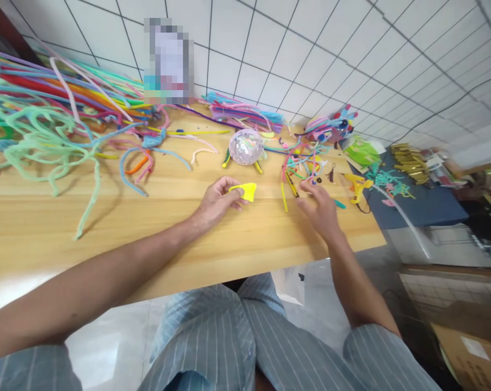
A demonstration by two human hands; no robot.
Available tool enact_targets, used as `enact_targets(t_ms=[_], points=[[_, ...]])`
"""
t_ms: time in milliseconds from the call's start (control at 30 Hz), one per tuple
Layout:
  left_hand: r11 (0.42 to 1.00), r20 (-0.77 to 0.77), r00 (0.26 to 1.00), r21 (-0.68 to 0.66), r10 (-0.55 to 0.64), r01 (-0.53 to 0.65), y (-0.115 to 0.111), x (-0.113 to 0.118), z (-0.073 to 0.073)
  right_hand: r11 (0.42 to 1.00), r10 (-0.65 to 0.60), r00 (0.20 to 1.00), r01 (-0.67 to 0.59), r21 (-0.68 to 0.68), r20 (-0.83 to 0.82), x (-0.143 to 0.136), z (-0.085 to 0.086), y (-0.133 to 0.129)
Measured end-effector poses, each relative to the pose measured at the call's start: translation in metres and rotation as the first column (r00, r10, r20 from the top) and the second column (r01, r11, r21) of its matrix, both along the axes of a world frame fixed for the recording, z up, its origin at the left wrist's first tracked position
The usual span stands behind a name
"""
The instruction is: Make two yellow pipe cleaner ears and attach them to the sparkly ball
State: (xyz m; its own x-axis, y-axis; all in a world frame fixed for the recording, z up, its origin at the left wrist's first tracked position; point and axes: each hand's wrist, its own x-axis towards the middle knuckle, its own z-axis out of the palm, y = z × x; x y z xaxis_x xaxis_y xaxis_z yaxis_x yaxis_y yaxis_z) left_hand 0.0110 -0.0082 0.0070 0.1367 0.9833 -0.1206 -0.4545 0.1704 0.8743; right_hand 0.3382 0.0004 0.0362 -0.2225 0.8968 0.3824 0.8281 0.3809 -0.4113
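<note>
A small bright-yellow flat piece (249, 192), perhaps felt or foam, is pinched between the thumb and fingers of my left hand (223, 198), just above the wooden table. Over the table's right part, my right hand (319, 209) has its fingers apart, and I see nothing held in them. Close to its fingertips lies a yellow-and-black utility knife (292, 184), with a thin yellow strip (284, 196) beside it. Beyond my hands sits a round, shiny, translucent ornament (246, 147) with yellow-and-black striped legs (226, 158).
Loose pale-green fuzzy stems (45, 136) and colourful bundles cover the table's left side. More pipe-cleaner bundles (245, 115) rest along the tiled wall. A yellow glue gun (356, 187) and a teal stick (340, 204) lie at the right. Cardboard boxes (469, 347) stand below right.
</note>
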Motion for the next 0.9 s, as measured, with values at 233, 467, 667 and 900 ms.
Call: enact_targets(t_ms=[233, 467, 667, 900], points=[[0.999, 0.008, 1.0, 0.041, -0.002, 0.002, 0.001, 0.0, -0.004, 0.885, 0.097, 0.892, -0.28, -0.371, -0.442, -0.134, 0.011, 0.01], [0.996, -0.029, 1.0, 0.088, 0.011, -0.008, 0.002, 0.001, -0.01, 0.867, 0.056, 0.852, -0.3, -0.397, -0.521, -0.142, -0.008, 0.024], [0.992, -0.061, 0.998, 0.125, -0.001, 0.008, 0.002, 0.0, -0.01, 0.895, 0.042, 0.841, -0.271, -0.353, -0.539, -0.139, -0.014, 0.018], [0.986, -0.111, 0.994, 0.165, 0.007, 0.012, 0.0, -0.001, -0.012, 0.896, 0.078, 0.822, -0.306, -0.321, -0.565, -0.137, -0.016, 0.017]])
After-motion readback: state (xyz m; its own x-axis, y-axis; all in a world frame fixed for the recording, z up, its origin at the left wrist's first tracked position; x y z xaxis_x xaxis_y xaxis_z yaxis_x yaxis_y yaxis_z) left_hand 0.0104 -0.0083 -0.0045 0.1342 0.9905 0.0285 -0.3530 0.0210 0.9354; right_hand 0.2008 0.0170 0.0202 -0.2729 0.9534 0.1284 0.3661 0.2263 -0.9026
